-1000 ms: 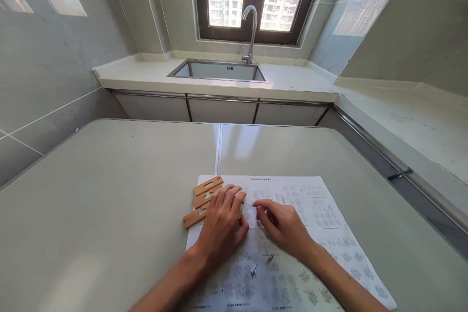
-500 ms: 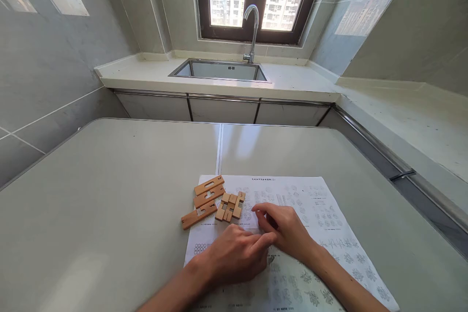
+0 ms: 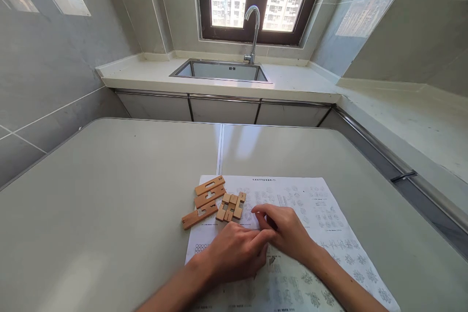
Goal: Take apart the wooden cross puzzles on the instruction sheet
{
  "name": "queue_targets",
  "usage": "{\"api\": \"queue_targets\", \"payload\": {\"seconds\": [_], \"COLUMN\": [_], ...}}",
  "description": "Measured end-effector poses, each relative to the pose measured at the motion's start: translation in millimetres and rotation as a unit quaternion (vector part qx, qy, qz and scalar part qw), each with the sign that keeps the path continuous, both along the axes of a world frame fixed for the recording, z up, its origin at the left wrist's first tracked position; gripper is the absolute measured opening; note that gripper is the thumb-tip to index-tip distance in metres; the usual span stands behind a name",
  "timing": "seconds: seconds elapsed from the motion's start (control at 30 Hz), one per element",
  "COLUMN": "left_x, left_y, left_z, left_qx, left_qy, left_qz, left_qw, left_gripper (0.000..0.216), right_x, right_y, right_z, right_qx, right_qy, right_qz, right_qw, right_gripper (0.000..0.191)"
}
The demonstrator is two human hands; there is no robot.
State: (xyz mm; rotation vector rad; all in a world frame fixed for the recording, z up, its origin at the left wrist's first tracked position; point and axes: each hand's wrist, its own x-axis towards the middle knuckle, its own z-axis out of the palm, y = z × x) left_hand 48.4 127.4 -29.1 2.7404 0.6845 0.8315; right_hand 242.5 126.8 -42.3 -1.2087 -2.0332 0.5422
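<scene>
Several flat wooden puzzle pieces lie on the table at the upper left corner of a printed instruction sheet [image 3: 314,214]. Three long notched bars [image 3: 204,200] sit side by side, and a cluster of shorter pieces [image 3: 231,206] lies just right of them. My left hand [image 3: 237,253] rests on the sheet below the cluster, fingers curled, touching my right hand. My right hand [image 3: 283,229] lies on the sheet, its fingers bent near the cluster's lower right. Neither hand holds a piece.
The grey table [image 3: 109,195] has a seam down its middle. Beyond it runs a counter with a steel sink [image 3: 219,70] and a tap [image 3: 253,29] under a window. A second counter [image 3: 413,117] runs along the right.
My left hand has drawn back from the wooden pieces toward me, uncovering the short cluster, and now meets my right hand. The pieces have stayed in place over the last half second.
</scene>
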Motion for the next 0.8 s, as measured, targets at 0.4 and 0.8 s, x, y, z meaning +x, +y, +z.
{"api": "queue_targets", "payload": {"seconds": [0.4, 0.8], "left_x": [-0.4, -0.2], "left_y": [0.6, 0.3], "left_z": [2.6, 3.2], "left_qx": [0.001, -0.003], "left_qy": [-0.002, 0.008], "left_qz": [0.000, -0.001], "left_qw": [1.000, 1.000], "left_gripper": [0.027, 0.025], "right_x": [0.1, -0.3], "right_y": [-0.7, 0.1], "right_z": [-1.3, 1.0], "right_qx": [0.004, 0.002], "right_qy": [0.000, 0.000], "right_qz": [0.003, 0.006], "right_qw": [1.000, 1.000], "right_gripper": [0.019, 0.019]}}
